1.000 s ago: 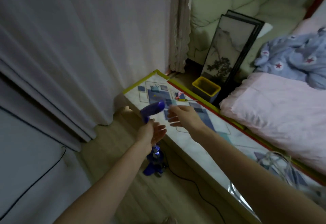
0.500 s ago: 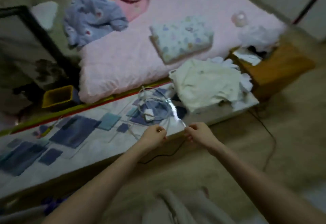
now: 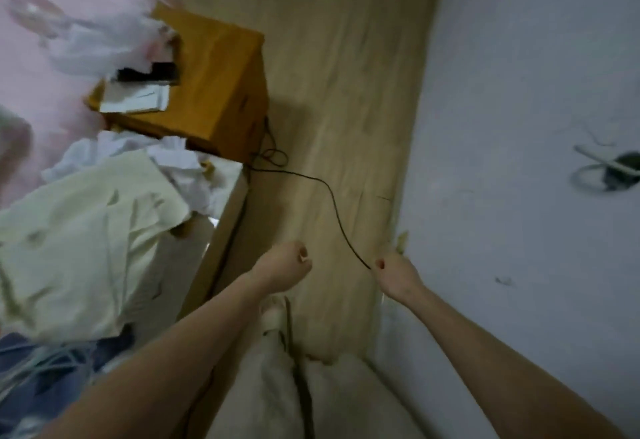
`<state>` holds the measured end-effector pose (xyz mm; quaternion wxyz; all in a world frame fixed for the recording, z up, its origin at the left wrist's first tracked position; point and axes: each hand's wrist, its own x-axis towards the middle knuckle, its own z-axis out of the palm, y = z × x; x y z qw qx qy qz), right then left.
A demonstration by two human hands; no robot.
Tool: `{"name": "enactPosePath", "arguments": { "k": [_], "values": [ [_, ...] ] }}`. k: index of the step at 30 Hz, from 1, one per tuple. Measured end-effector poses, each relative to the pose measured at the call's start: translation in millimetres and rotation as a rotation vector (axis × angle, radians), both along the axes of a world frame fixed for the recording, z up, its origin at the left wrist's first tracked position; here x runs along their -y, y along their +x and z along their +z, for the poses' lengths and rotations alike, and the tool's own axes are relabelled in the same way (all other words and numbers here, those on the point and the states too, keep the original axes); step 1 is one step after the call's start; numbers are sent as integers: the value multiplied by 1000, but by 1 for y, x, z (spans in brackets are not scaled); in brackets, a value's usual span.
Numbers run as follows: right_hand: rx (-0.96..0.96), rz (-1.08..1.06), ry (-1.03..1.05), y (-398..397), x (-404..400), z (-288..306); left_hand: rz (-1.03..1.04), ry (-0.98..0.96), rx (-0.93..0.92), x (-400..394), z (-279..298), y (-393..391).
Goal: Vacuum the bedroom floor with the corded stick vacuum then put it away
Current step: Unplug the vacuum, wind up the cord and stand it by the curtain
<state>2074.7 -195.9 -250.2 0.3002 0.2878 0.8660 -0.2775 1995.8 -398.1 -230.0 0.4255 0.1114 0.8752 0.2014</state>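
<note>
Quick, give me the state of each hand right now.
Left hand: fingers curled into a fist; whether it holds anything cannot be told.
Right hand: pinches the black cord.

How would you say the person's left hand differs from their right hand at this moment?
The right hand pinches the black cord, which runs across the floor to the wooden nightstand; the left hand is a curled fist with no cord visibly in it. The right hand is beside the wall, the left nearer the bed. Both are raised at similar height.
</note>
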Motion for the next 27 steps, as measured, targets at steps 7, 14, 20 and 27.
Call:
{"name": "enactPosePath", "arguments": {
  "k": [7, 14, 20, 27],
  "values": [
    [123, -111, 93, -20, -76, -87, -396, -33, 91, -76, -102, -78],
    [218, -145, 145, -25, -110, -234, -583, -84, 182, -123, -250, -104],
    [286, 130, 247, -12, -135, -373, -715, -8, 181, -159, -394, -95],
    [168, 528, 409, -4, -160, -476, -967, 128, 88, -205, -529, -80]
  ]
}}
